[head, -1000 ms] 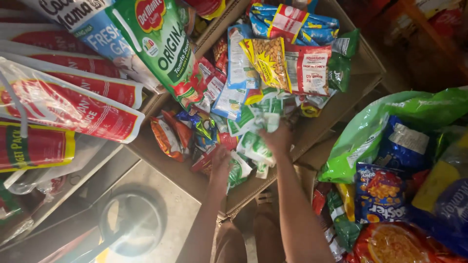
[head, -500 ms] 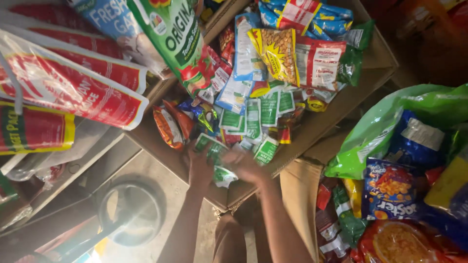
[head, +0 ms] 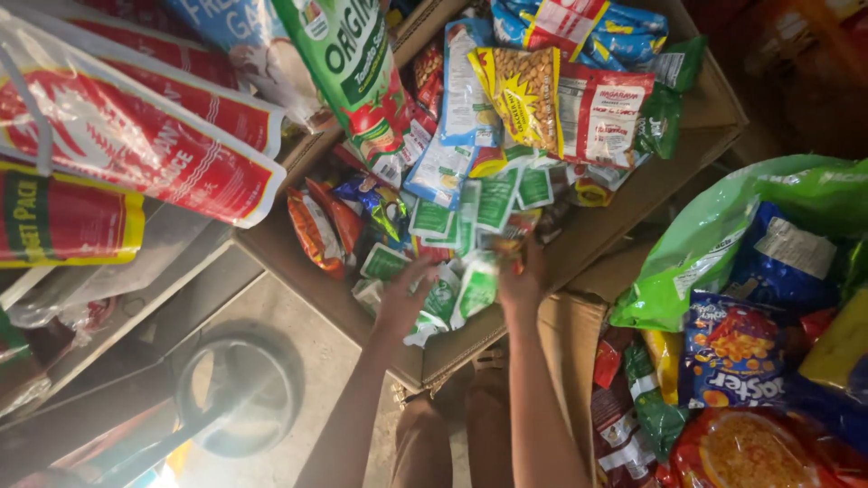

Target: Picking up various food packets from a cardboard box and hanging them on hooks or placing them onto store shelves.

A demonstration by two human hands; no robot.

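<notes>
Green-and-white sachets (head: 470, 230) are lying heaped in the cardboard box (head: 597, 235), w/ orange packets (head: 316, 226) just beside. Left hand (head: 405, 294) is resting spread on the heap; right hand (head: 520, 280) is probably pinching one sachet (head: 477, 287), fingers curled, grip blurred.

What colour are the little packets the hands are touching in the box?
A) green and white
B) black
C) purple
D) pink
A: both hands, the left hand and the right hand, rest on a pile of small green and white packets in the cardboard box.
</notes>
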